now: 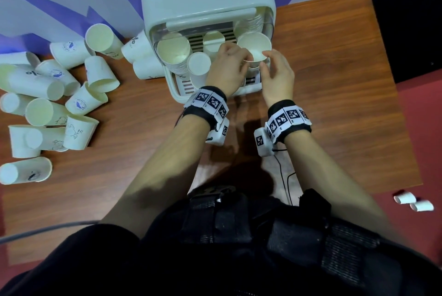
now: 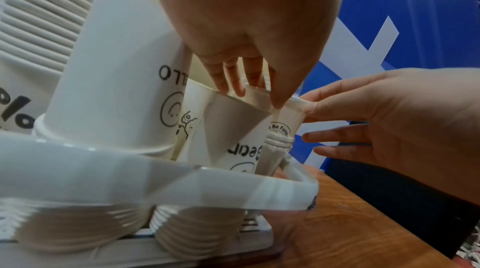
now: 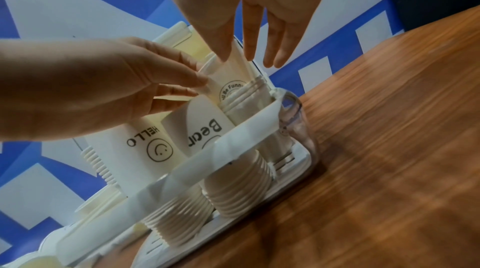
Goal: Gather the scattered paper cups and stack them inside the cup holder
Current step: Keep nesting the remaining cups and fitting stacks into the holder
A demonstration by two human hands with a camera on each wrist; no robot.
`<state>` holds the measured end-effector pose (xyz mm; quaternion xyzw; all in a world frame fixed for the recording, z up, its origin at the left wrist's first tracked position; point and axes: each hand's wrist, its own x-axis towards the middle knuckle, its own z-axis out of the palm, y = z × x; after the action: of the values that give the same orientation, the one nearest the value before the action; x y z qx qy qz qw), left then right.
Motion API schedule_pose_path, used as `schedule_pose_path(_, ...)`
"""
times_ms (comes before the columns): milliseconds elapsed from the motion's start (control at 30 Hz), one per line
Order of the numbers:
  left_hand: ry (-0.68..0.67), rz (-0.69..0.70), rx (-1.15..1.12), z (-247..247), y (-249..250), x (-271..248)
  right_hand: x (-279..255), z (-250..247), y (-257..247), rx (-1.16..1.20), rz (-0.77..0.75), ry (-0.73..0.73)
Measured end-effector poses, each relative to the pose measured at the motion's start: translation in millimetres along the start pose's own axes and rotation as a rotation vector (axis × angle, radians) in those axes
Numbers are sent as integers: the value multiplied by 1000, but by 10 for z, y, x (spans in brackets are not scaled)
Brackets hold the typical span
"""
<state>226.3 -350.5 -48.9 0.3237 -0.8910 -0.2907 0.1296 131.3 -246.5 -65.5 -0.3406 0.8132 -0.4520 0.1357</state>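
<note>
At the right-hand end of the cup holder (image 1: pixel 205 4), your paper cup (image 1: pixel 254 48) sits mouth-up on the stack (image 3: pixel 240 98) in that slot, only partly seated, so much of its wall stands proud of the rims beneath. Its long axis runs up and down, tilted a little. That is the relation your next push depends on: the cup has to travel straight down along the stack's own axis, or its base will likely catch on a rim.

Your left hand (image 1: pixel 227 66) pinches the near-left of the cup's rim between thumb and fingertips. Your right hand (image 1: pixel 278 74) pinches the opposite side with thumb and forefinger, its other fingers held straight and clear. Both hands lie equally close, one on each side of the mouth, so you can probably square the cup by easing the higher side down.

Just beside it in the holder stand inverted cups marked "Bear" (image 3: pixel 205 127) and "HELLO" (image 3: pixel 141 143). Well apart, on the wooden table (image 1: pixel 334 104) to your left, many loose cups (image 1: pixel 57 94) lie scattered, so much of the gathering remains. Two small white rolls (image 1: pixel 413 201) lie on the red floor (image 1: pixel 421 116).
</note>
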Motion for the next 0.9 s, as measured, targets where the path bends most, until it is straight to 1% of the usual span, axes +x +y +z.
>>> schedule_pose_path(133,6,35,50,65,-26,-26,-10,4,58,-23,34,-61)
schedule_pose_path(267,20,65,43,144,-68,-54,0,17,88,-83,98,-129)
schedule_pose_path(367,-64,51,99,163,-95,-41,-4,77,105,-90,103,-138)
schedule_pose_path(500,-84,24,117,157,-85,-3,-12,131,166,-72,112,-146)
schedule_pose_path(633,-96,-23,132,124,-42,31,9,135,164,-97,145,-188)
schedule_pose_path(733,-94,-55,80,87,-6,20,49,117,107,-135,190,-212)
schedule_pose_path(800,-93,-55,40,53,9,-12,43,96,52,-152,200,-202)
schedule_pose_path(900,-46,-10,-25,-20,17,-86,-12,61,-54,-111,155,-155)
